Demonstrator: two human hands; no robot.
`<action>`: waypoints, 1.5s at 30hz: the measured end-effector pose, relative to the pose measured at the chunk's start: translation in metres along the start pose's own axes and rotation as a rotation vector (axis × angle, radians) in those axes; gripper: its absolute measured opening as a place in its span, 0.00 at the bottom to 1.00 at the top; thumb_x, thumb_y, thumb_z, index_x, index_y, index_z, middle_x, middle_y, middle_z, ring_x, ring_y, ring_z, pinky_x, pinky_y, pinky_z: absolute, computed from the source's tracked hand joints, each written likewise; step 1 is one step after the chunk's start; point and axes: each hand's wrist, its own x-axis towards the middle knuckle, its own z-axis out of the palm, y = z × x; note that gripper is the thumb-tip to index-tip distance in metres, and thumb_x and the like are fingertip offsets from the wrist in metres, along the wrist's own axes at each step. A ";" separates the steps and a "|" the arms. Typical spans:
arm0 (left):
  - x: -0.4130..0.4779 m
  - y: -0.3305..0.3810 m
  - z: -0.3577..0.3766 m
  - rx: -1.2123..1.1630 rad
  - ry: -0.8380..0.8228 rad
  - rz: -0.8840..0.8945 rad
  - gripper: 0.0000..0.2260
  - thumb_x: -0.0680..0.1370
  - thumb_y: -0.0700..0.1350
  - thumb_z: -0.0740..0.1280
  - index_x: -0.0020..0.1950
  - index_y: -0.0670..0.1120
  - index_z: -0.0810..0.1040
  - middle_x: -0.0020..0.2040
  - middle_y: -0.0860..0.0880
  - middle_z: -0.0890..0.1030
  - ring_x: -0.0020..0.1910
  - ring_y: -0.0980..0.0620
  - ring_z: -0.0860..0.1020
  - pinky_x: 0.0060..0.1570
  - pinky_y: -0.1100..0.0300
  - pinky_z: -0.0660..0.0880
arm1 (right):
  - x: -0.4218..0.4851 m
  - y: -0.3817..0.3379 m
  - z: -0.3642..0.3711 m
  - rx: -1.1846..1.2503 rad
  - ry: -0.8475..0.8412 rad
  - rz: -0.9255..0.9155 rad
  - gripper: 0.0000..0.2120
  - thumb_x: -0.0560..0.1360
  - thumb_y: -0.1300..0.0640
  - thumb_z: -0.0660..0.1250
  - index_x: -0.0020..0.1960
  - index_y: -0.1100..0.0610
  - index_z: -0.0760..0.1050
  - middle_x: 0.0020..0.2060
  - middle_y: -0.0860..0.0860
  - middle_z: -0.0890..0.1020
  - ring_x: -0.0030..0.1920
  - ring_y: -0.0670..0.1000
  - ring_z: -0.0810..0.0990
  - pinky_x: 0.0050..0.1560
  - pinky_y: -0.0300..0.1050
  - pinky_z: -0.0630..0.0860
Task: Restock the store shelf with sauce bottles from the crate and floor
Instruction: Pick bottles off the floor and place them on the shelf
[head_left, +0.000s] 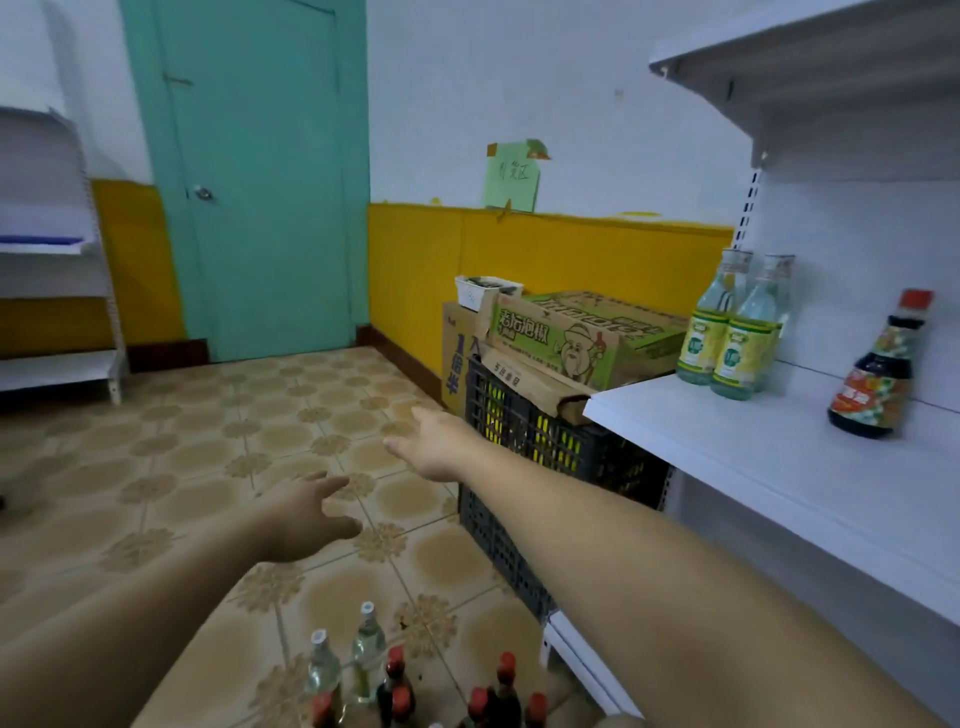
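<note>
- While both arms stretch forward over the tiled floor (156, 441), the left hand (304, 514) and right hand (439, 441) hold nothing, fingers spread and relaxed.
- Right hand hovers just beside the black crate (545, 447).
- Sauce bottles (396, 675) stand on the floor beneath the forearms; more stand on the white shelf (753, 457).

Small shop, restocking corner.

- To my right: white metal store shelf (779, 457) hung on a slotted upright (748, 208), carrying clear bottles with yellow-green labels (732, 353) and one dark sauce bottle (878, 379) with a red cap.
- Beside it: black plastic crate (519, 415) under printed cardboard cartons (571, 338).
- At my feet: loose bottles (395, 680) on the tiled floor (208, 441).
- Far left: second white shelving unit (57, 364).
- Wall: handwritten green paper sign (511, 182).
</note>
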 end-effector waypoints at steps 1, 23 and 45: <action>0.002 -0.013 0.004 -0.013 -0.011 -0.026 0.34 0.75 0.62 0.64 0.77 0.54 0.55 0.79 0.50 0.54 0.76 0.47 0.56 0.73 0.51 0.57 | 0.007 -0.006 0.011 0.001 -0.020 -0.012 0.37 0.79 0.36 0.56 0.80 0.53 0.50 0.78 0.54 0.55 0.77 0.59 0.57 0.73 0.55 0.61; 0.090 -0.204 0.250 -0.237 -0.472 -0.304 0.35 0.77 0.56 0.66 0.78 0.48 0.54 0.78 0.47 0.56 0.76 0.46 0.57 0.72 0.53 0.59 | 0.124 0.030 0.334 -0.011 -0.629 0.012 0.32 0.79 0.40 0.59 0.77 0.54 0.57 0.70 0.56 0.70 0.65 0.58 0.72 0.59 0.48 0.70; 0.127 -0.218 0.329 -0.314 -0.557 -0.312 0.35 0.77 0.48 0.69 0.78 0.47 0.53 0.77 0.47 0.59 0.75 0.46 0.60 0.71 0.56 0.61 | 0.123 0.064 0.430 -0.086 -0.632 -0.138 0.17 0.81 0.58 0.56 0.69 0.51 0.66 0.65 0.54 0.72 0.61 0.58 0.73 0.53 0.49 0.69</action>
